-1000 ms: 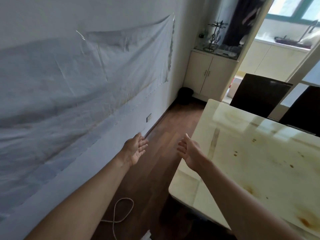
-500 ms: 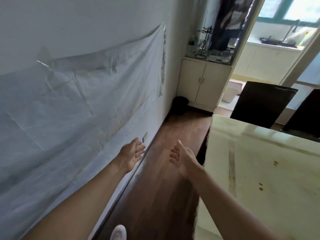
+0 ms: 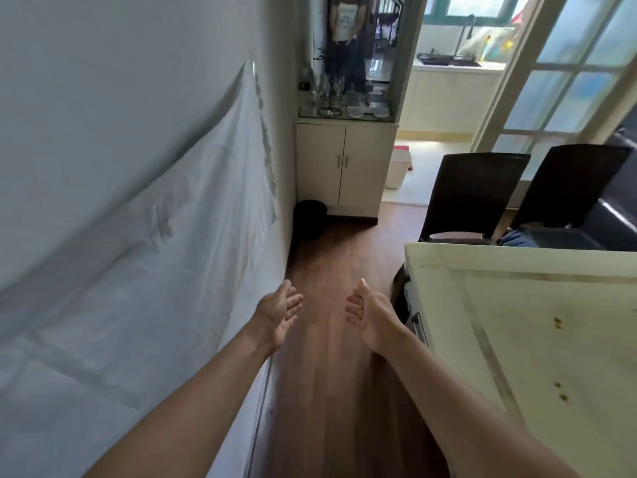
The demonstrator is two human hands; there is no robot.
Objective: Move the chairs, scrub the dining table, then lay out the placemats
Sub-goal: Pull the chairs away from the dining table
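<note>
The dining table (image 3: pixel 537 326) has a pale cream top with brown stains and fills the right side. Two dark chairs stand at its far end: one chair (image 3: pixel 474 194) on the left, the other chair (image 3: pixel 568 188) to its right. A third dark chair (image 3: pixel 401 291) shows only as a sliver tucked under the table's left edge. My left hand (image 3: pixel 279 312) and my right hand (image 3: pixel 368 315) reach forward over the wooden floor, palms facing each other, fingers apart, holding nothing. My right hand is just left of the tucked chair. No placemats are in view.
A white sheet (image 3: pixel 144 270) hangs on the wall at left. A narrow wooden floor strip (image 3: pixel 327 391) runs between wall and table. Ahead stand a cream cabinet (image 3: pixel 341 163) with glassware and a black bin (image 3: pixel 310 219). A person (image 3: pixel 344 32) stands beyond; glass doors at right.
The view has swung right and forward along the wall. The table now sits lower right and the two far chairs show fully. Both hands stay open and reaching.
</note>
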